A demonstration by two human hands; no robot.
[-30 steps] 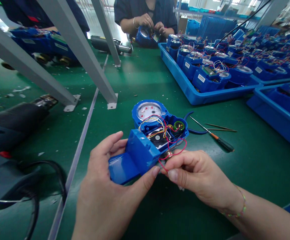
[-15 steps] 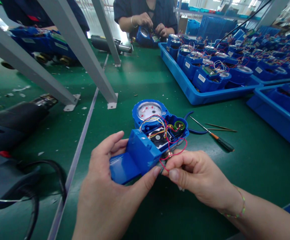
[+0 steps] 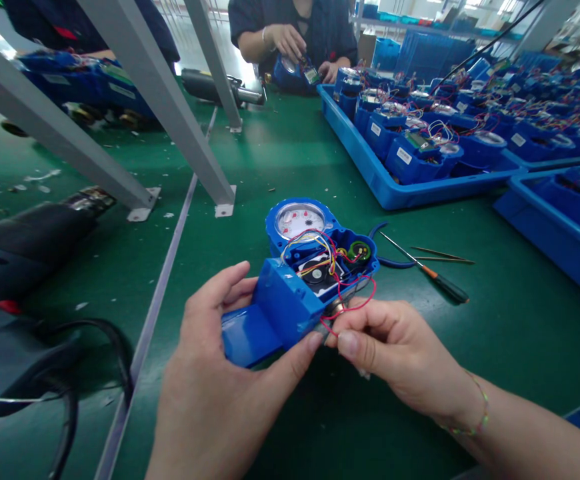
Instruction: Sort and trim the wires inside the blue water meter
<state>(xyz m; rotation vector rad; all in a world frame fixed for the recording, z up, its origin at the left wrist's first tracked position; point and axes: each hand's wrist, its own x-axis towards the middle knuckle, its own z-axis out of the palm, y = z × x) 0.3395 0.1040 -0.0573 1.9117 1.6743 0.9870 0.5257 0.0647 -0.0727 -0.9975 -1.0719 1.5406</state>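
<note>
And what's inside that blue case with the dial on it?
The open case shows tangled wires, a black disc and a round green part. I can't see what's under them, because they cover it.

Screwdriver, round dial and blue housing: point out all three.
Screwdriver (image 3: 429, 272): head view, on the orange front of its handle.
Round dial (image 3: 300, 222): head view, near the middle of its face.
Blue housing (image 3: 289, 300): head view, on a flat blue wall.

One foreground meter (image 3: 290, 300), two foreground hands (image 3: 230, 380), one screwdriver (image 3: 443, 283), two heat guns (image 3: 25, 243), three posts (image 3: 163, 100)
</note>
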